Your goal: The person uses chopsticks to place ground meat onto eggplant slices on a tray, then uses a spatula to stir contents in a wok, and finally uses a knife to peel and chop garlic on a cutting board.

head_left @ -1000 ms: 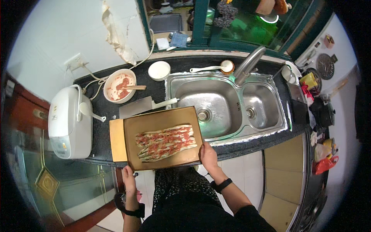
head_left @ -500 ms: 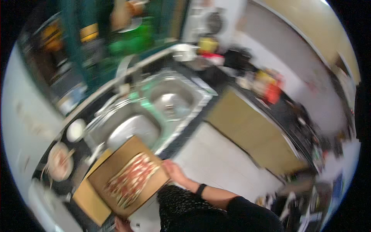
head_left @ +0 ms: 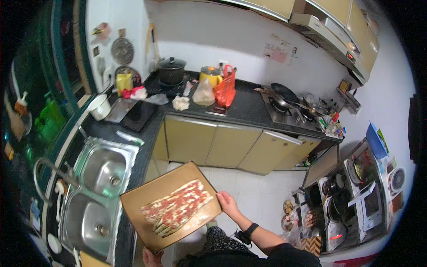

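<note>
A gold-brown square baking tray [head_left: 167,180] is held out in front of me, slightly tilted in the view. On it lies a flat slab of food [head_left: 178,208], pale with red patches and a greenish lower edge; its kind is unclear. My right hand [head_left: 228,204] grips the tray's right edge, with a dark band on that wrist. At the near left corner my left hand [head_left: 152,257] closes on the rim, partly cut off by the lower edge of the picture. The tray is beside the sink counter, above the floor.
To the left is a steel double sink [head_left: 89,218] with a curved faucet [head_left: 40,178]. Along the far counter stand a black pot [head_left: 171,71], a red plastic bag [head_left: 226,89] and a wok [head_left: 284,92] on the stove. A loaded shelf rack [head_left: 347,200] stands at right.
The tray has moved away from the counter by the sink, with both hands still on it. My view has swung right toward the stove and shelf rack.
</note>
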Demonstrator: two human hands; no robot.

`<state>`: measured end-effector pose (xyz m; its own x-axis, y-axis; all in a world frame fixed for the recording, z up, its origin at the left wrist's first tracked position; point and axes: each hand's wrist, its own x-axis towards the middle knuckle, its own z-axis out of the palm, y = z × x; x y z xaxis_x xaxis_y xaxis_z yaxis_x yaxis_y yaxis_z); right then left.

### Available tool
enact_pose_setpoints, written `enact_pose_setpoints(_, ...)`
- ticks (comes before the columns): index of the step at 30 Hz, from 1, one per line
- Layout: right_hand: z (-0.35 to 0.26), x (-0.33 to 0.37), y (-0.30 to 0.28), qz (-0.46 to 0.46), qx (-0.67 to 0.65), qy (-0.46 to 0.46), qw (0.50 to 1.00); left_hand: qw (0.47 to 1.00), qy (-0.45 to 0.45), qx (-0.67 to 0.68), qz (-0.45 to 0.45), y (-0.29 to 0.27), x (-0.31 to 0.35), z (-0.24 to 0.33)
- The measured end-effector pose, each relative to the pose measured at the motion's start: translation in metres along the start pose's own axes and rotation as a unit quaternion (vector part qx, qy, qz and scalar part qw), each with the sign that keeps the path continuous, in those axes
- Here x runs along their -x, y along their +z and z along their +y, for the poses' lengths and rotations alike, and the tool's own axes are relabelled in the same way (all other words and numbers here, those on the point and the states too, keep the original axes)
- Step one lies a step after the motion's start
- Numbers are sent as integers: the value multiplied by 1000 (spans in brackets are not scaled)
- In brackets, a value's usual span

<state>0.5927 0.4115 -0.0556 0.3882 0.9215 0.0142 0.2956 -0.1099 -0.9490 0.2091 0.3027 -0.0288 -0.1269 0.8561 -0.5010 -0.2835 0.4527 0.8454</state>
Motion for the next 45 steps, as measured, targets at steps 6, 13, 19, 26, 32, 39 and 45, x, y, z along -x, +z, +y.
enact_pose_setpoints(6,62,-68,-171,166,-57,45,983,979,-27,121,-159,220,-107,-4)
enact_pose_setpoints(13,103,-136,-299,327,-125,94,932,945,-106,18,-308,429,-196,6)
enact_pose_setpoints(19,149,-213,-360,372,-119,85,917,919,-129,-44,-370,562,-269,1)
enact_pose_setpoints(26,191,-334,-416,393,-131,80,907,882,-179,-69,-430,667,-351,-3)
enact_pose_setpoints(32,217,-411,-445,386,-46,125,913,837,-123,-117,-521,715,-391,-4)
enact_pose_setpoints(39,235,-476,-435,565,86,93,816,803,-21,-215,-556,737,-419,-20)
enact_pose_setpoints(45,231,-488,-420,585,183,118,781,865,-360,161,-310,756,-409,-25)
